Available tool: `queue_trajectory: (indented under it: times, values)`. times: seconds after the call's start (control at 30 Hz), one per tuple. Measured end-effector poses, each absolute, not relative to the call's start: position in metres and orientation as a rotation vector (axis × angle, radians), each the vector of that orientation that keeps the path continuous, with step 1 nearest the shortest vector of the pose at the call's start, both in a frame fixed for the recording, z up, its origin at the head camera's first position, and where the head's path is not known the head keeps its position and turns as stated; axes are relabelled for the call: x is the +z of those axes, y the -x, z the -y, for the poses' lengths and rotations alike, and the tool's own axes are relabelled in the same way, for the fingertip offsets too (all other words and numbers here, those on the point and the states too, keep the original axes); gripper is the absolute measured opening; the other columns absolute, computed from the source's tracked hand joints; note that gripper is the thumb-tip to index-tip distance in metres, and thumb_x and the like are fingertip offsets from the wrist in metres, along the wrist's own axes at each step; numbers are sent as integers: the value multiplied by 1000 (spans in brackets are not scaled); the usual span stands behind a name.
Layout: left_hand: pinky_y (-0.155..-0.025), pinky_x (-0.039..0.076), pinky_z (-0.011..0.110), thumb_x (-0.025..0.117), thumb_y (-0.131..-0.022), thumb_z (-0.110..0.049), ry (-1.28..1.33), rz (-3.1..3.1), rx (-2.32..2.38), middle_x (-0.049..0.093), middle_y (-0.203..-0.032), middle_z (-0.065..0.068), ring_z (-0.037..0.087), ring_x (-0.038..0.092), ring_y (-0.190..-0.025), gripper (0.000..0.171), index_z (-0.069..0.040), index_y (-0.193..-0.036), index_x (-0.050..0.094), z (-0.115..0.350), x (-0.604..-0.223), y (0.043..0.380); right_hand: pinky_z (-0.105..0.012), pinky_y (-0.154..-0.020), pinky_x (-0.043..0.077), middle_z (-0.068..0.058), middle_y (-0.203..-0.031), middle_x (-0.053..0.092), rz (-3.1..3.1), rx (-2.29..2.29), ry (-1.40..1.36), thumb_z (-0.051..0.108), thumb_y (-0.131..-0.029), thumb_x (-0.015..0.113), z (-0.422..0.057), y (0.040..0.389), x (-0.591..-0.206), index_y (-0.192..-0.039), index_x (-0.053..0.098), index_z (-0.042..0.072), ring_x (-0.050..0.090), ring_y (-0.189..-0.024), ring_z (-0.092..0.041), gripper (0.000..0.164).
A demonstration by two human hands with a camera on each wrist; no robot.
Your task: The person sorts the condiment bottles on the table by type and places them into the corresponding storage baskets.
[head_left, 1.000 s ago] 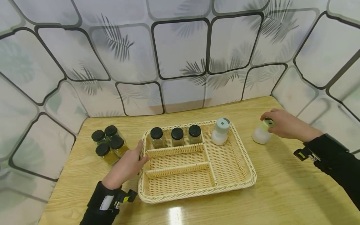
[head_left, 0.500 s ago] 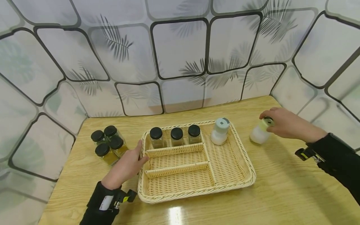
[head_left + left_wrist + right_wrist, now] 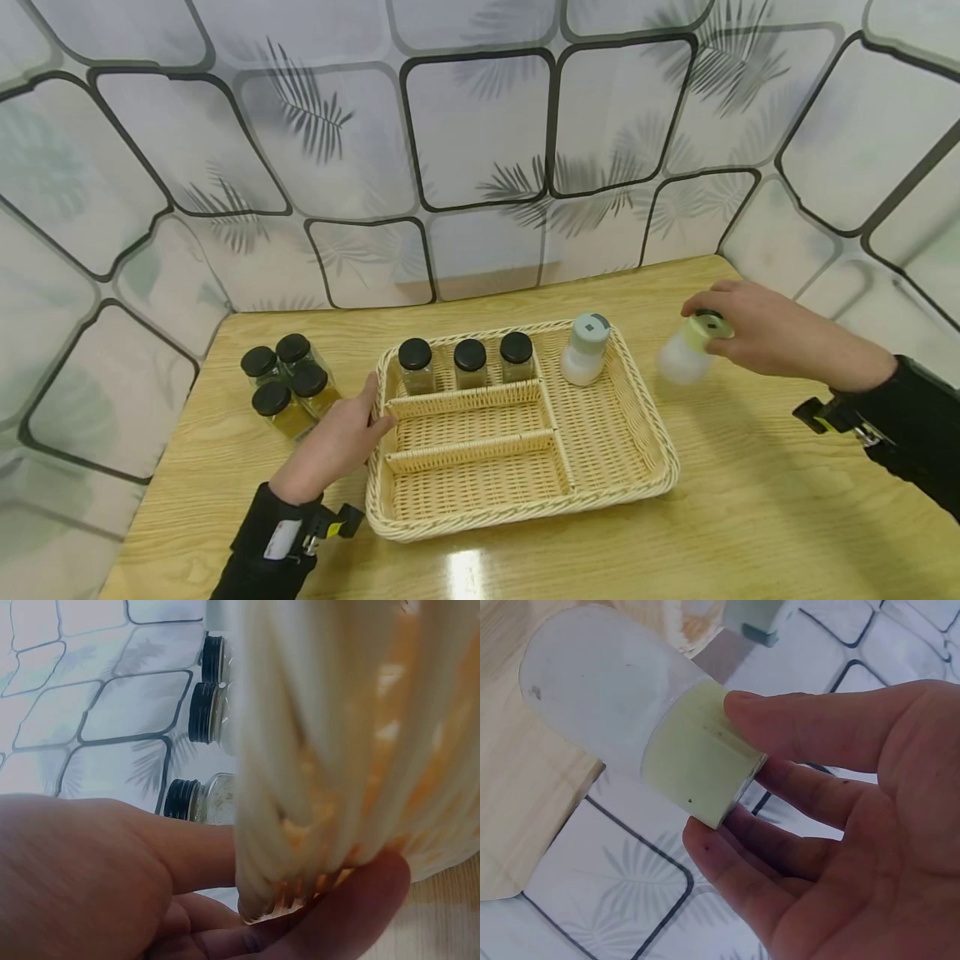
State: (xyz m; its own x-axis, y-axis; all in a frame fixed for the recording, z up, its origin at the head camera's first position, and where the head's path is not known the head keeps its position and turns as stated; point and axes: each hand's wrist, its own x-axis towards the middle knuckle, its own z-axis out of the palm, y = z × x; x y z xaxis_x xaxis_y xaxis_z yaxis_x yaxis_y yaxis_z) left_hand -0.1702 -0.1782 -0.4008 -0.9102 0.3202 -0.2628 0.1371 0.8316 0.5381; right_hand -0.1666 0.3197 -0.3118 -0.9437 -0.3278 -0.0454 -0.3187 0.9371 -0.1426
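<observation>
My left hand [image 3: 337, 442] grips the left rim of a divided wicker basket [image 3: 517, 518]; in the left wrist view the weave [image 3: 322, 765] sits between thumb and fingers. Off the basket's right side, my right hand [image 3: 776, 333] holds a seasoning shaker [image 3: 681, 358] by its pale yellow-green cap, tilted, its frosted white body downward. Thumb and fingertips pinch the cap [image 3: 701, 754] in the right wrist view. A similar shaker with a grey-green cap [image 3: 589, 333] stands in the basket's right compartment. Three black-lidded glass jars [image 3: 471, 367] line the back left compartment.
Several black-lidded spice jars [image 3: 288, 392] stand grouped on the wooden table [image 3: 750, 508], left of the basket beside my left hand. A patterned fabric wall [image 3: 480, 133] encloses the table at the back and sides. Low wicker dividers [image 3: 472, 452] split the basket's left part.
My right hand has moved the shaker a little left toward the basket and raised it, tilting it further. The left hand keeps its grip on the rim.
</observation>
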Motion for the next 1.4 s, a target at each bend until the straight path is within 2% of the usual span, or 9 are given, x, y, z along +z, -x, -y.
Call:
queue_trajectory:
  times: [0.6, 1.1, 1.4]
  values:
    - [-48, 37, 29, 54, -105, -22, -350, -2666, 769, 46, -61, 0, 12, 44, -48, 80, 10, -158, 4, 179, -401, 169, -46, -83, 49, -10, -114, 65, -3051, -183, 683, 6, -83, 78, -283, 143, -292, -121, 70, 10, 60, -105, -29, 39]
    - [-46, 37, 28, 53, -105, -22, -364, -2659, 766, 42, -58, -1, 11, 40, -46, 80, 9, -158, 2, 180, -401, 169, -46, -83, 52, -7, -113, 64, -3058, -203, 777, 5, -80, 82, -262, 132, -289, -119, 70, 13, 60, -105, -26, 42]
    - [-47, 38, 28, 53, -105, -22, -346, -2651, 776, 46, -60, 1, 12, 42, -46, 80, 8, -158, 2, 179, -400, 169, -44, -84, 53, -6, -119, 62, -3014, -222, 781, 5, -83, 80, -246, 128, -290, -124, 68, 14, 59, -110, -26, 44]
